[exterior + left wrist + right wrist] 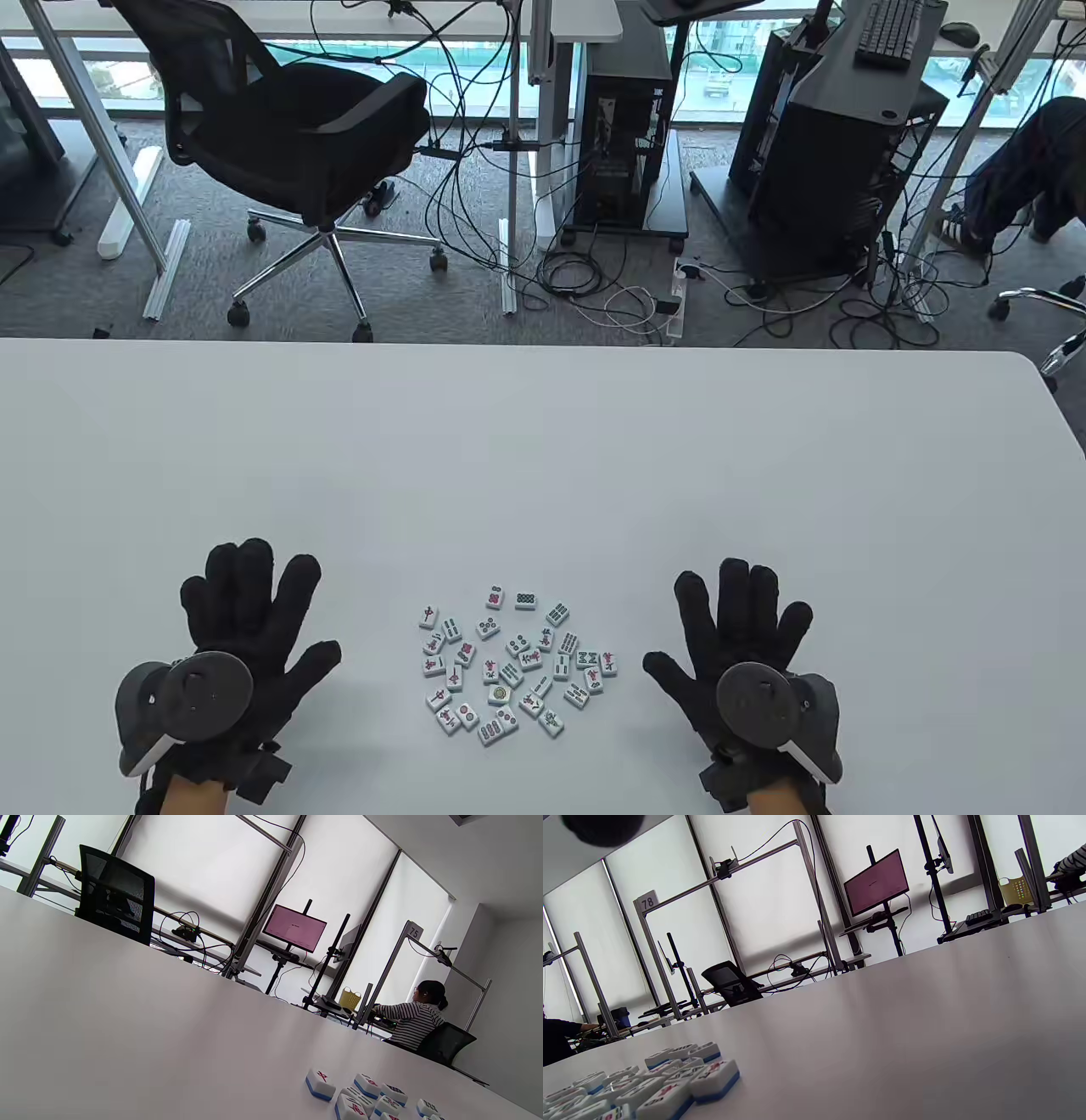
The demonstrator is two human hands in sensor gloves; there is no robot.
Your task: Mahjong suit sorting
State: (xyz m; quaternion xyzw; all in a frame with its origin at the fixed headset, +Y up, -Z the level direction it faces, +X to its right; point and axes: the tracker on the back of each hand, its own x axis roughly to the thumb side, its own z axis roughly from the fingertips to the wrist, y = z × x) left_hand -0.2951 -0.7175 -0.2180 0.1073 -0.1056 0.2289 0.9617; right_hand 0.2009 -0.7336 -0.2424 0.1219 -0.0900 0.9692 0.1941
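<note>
Tiles (509, 669) lie face up in a loose bunch on the table (543, 458). Left hand (246, 628) and right hand (742, 637) rest flat beside them, fingers spread wide, holding nothing.

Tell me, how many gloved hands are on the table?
2: the left hand lies flat left of the mahjong tiles, the right hand flat to their right; neither touches a tile.

Left hand (246, 628) and right hand (747, 641) — flat, fingers spread, palms down.
</note>
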